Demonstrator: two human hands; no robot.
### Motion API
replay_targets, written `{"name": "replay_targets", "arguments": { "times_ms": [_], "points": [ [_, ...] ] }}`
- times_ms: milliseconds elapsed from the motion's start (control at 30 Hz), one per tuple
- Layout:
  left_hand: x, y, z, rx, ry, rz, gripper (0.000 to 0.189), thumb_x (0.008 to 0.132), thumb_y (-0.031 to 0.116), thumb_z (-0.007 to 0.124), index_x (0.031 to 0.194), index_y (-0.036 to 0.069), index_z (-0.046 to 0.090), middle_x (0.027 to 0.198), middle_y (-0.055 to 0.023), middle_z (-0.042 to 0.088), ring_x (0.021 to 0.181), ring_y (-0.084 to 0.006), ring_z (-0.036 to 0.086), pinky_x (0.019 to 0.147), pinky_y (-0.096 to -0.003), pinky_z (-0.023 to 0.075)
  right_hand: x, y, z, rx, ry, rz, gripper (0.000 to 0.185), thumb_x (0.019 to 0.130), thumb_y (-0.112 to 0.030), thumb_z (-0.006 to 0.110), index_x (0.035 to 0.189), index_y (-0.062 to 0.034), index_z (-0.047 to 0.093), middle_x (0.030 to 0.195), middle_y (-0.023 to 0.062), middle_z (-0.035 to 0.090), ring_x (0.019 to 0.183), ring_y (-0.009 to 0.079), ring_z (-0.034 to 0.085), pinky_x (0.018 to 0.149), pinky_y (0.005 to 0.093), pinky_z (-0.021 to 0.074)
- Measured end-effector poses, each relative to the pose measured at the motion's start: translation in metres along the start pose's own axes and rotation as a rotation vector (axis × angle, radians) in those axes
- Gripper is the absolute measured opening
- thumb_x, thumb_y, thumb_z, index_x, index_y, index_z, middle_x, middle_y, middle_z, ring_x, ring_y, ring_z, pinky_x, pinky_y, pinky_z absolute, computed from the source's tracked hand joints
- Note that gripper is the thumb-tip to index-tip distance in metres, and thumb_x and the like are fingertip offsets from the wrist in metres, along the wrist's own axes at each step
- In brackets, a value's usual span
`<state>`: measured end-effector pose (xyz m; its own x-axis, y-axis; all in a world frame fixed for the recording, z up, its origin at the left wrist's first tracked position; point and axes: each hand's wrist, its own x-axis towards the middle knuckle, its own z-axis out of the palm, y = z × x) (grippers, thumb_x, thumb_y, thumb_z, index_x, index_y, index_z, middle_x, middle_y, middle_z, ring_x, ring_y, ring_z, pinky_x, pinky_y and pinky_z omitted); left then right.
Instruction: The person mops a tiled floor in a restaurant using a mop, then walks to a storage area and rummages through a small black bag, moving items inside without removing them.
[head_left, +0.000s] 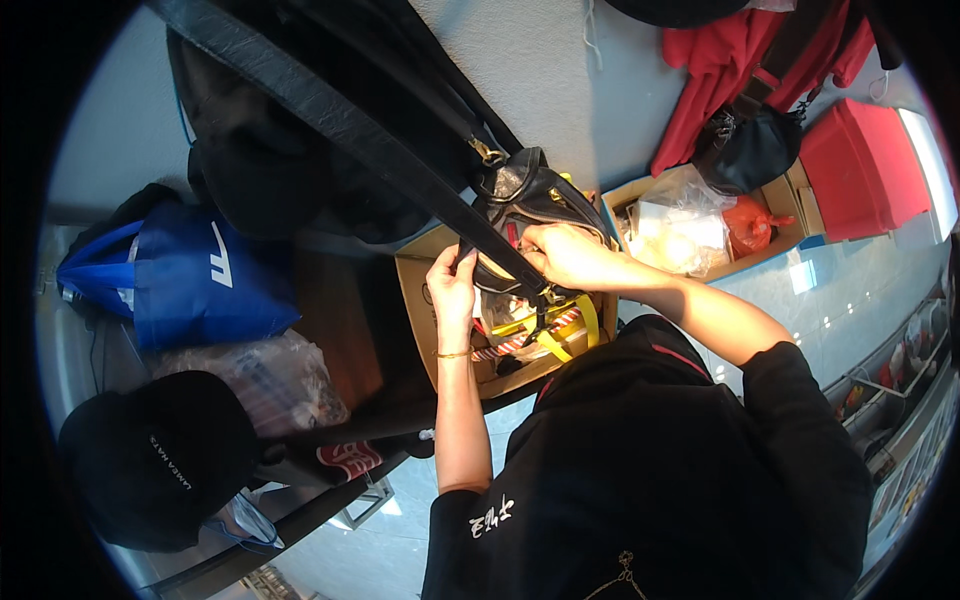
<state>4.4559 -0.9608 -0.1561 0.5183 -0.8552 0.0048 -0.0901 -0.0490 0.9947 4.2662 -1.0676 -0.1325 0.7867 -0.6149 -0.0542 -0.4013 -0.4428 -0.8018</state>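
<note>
A black leather shoulder bag (536, 176) with gold-coloured hardware hangs by its wide strap (360, 139) above an open cardboard box (420, 300). Its zippered mouth is open, showing a pale lining and something red inside. My left hand (453, 281) pinches the bag's near edge between thumb and fingers. Over at the other side of the opening is my right hand (566, 256), its fingertips reaching into the mouth, where the bag hides them. Below the bag, a yellow bag (589, 322) with a red-and-white twisted rope handle (499, 349) lies in the box among plastic-wrapped items.
A second carton (784, 191) holds clear plastic and an orange bag (750, 229), beside a red container (862, 172). Red clothing (712, 75) and a small black bag (754, 150) hang above. Left are a blue tote (217, 277) and a black cap (157, 457) on the dark shelf (337, 337).
</note>
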Motion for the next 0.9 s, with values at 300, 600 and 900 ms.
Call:
{"name": "replay_targets", "arguments": {
  "times_ms": [300,600,900],
  "points": [
    [-0.005,-0.005,0.006,-0.026,0.060,-0.034,0.006,0.091,0.006,0.064,0.092,0.000,0.066,0.078,0.0035,0.060,0.070,-0.0047,0.052,0.064,-0.0202,0.0417,-0.046,-0.004,0.009,-0.111,0.130,-0.227,0.024,0.090,-0.013,0.056,0.105,0.0036,0.063,0.105,0.0189,0.063,0.095,0.0345,0.063,0.083,0.0408,0.0520],
    [-0.023,0.016,0.014,0.151,-0.001,-0.036,0.027,0.087,0.000,0.064,0.114,-0.002,0.061,0.084,0.0004,0.062,0.074,-0.0063,0.055,0.069,-0.0226,0.0481,-0.054,-0.003,0.001,0.123,0.156,-0.192,0.038,0.089,-0.011,0.062,0.122,0.0052,0.055,0.104,0.0225,0.064,0.095,0.0359,0.064,0.086,0.0385,0.0505],
    [-0.045,-0.004,0.024,0.428,-0.165,-0.096,0.049,0.080,-0.009,0.054,0.128,0.000,0.052,0.118,-0.0170,0.060,0.109,-0.0261,0.058,0.097,-0.0325,0.0432,0.008,-0.033,-0.024,-0.257,-0.376,0.128,0.034,0.085,-0.020,0.063,0.112,0.0009,0.062,0.104,0.0230,0.066,0.096,0.0373,0.065,0.079,0.0444,0.0531]
  ]
}}
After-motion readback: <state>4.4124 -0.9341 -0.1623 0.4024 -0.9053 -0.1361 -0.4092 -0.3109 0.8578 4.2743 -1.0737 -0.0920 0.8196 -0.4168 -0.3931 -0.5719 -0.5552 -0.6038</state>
